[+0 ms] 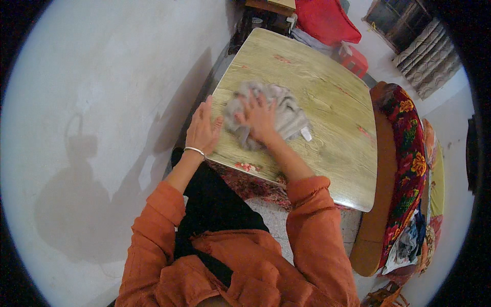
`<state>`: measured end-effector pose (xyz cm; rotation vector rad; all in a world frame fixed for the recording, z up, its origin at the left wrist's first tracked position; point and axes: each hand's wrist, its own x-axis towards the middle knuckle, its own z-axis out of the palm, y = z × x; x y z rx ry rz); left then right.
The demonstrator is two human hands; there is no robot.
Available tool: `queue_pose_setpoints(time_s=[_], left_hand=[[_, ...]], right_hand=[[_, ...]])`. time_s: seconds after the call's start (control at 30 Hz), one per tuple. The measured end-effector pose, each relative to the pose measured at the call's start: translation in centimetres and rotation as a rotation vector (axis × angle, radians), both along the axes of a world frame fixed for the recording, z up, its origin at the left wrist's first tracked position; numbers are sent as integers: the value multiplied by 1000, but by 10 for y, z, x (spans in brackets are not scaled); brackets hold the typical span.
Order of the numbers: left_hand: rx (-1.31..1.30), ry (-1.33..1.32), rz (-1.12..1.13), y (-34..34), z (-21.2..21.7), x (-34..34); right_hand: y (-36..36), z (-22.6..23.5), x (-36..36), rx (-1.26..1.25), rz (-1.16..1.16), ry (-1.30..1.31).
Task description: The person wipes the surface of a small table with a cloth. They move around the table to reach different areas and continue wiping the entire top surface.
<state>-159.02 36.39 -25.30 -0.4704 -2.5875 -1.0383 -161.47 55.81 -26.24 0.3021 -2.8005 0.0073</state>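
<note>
Right hand (260,120): I am pressing it, fingers spread and unclenched, onto a crumpled gray cloth (292,116).
Left hand (202,132): I am resting it, released and fingers extended, at the wood-grain tabletop's (327,163) left edge.
Gray cloth: It is lying on the tabletop's near-left part, its white tag (306,134) sticking out rightward.
Bangle (194,150): It is circling my left wrist.

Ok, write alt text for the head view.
A person's right hand lies spread on a crumpled grey cloth atop a wood-patterned table; the left hand is at the table's left edge. Flowered red fabric shows beyond the table's right side.
</note>
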Motion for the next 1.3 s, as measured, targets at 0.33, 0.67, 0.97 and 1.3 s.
queue_pose_setpoints(time_s=[0.33,0.67,0.97,1.3], left_hand=[[-281,-210,105,3,-3,2],[-309,-259,108,6,9,8],[-251,-237,117,6,1,3],[-257,-150,109,8,-3,2]], right_hand=[[81,25,173,-148,-74,-199],[99,38,184,-249,-180,-16],[54,-88,342,-688,26,-58],[91,-314,463,-1449,-825,-1085]])
